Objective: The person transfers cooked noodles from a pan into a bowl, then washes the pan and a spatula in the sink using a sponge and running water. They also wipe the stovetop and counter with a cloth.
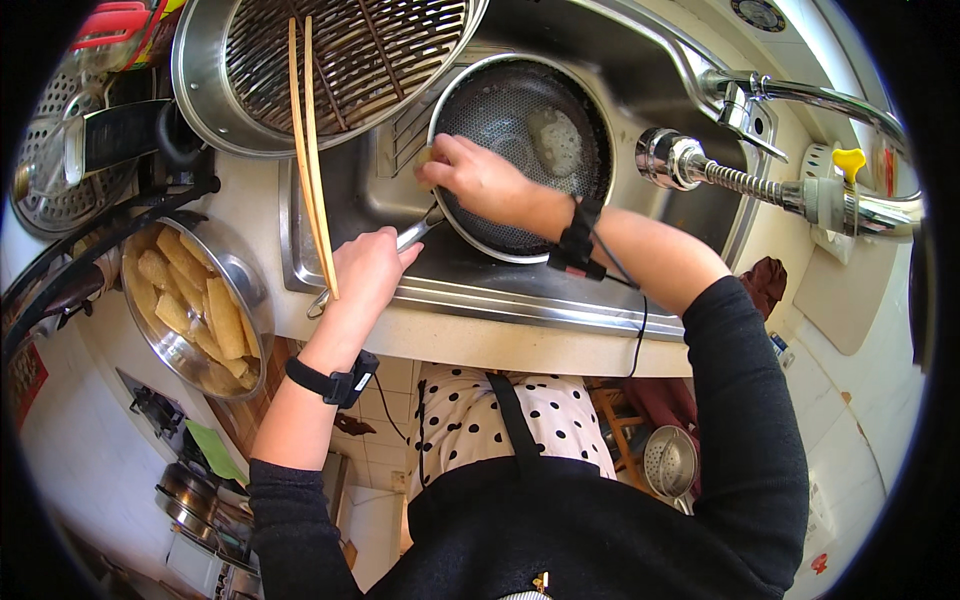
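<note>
A dark frying pan (495, 112) with a honeycomb-patterned inside is held over the steel sink, with a foamy patch (559, 142) on its surface. My left hand (367, 262) grips the pan's metal handle (416, 232). At the pan's left rim, my right hand (457, 161) pinches a small yellowish scrubbing pad or sponge (424, 166), mostly hidden by the fingers. Two long wooden chopsticks (306, 142) lie across a large steel pot (202, 90) with a dark slatted rack (337, 67) in it; their lower ends reach over my left wrist.
A metal bowl (262, 300) of yellowish-brown food pieces (187, 277) stands at the left. The chrome faucet (667, 157) with its flexible neck juts in from the right above the sink (637, 60). A black-handled utensil or pan (124, 135) lies at upper left.
</note>
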`<state>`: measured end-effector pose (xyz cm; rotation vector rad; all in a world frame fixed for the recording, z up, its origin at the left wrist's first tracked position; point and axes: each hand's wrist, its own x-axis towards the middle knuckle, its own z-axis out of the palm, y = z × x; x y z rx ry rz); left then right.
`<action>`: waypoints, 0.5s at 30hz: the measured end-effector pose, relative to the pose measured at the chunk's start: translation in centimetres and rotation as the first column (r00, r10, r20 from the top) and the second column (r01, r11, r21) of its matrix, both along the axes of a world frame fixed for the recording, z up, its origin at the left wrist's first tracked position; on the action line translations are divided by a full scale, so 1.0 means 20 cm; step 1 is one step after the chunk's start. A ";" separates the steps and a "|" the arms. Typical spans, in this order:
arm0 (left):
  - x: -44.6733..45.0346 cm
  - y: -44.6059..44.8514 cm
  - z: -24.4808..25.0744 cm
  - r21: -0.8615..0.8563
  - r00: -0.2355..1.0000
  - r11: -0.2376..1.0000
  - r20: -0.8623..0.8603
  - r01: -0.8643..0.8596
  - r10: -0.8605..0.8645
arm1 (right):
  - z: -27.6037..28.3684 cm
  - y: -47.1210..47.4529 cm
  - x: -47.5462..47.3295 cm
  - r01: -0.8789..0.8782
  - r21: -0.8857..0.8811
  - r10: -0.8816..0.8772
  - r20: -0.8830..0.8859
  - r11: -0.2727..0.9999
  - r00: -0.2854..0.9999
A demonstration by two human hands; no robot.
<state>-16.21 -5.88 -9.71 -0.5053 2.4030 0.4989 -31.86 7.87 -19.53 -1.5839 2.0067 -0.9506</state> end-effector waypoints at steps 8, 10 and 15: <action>0.00 -0.01 -0.01 -0.013 0.999 1.000 0.048 -0.005 0.005 | -0.11 -0.13 -0.22 0.469 -0.068 -0.452 0.179 0.881 0.874; 0.00 0.00 0.00 -0.020 0.998 1.000 0.056 -0.005 0.006 | -0.06 -0.10 -0.14 0.383 -0.134 -0.366 0.137 0.914 0.921; -0.01 0.00 0.00 -0.028 0.999 1.000 0.043 0.002 -0.001 | 0.02 0.01 -0.07 -0.101 -0.023 0.100 -0.019 0.995 0.995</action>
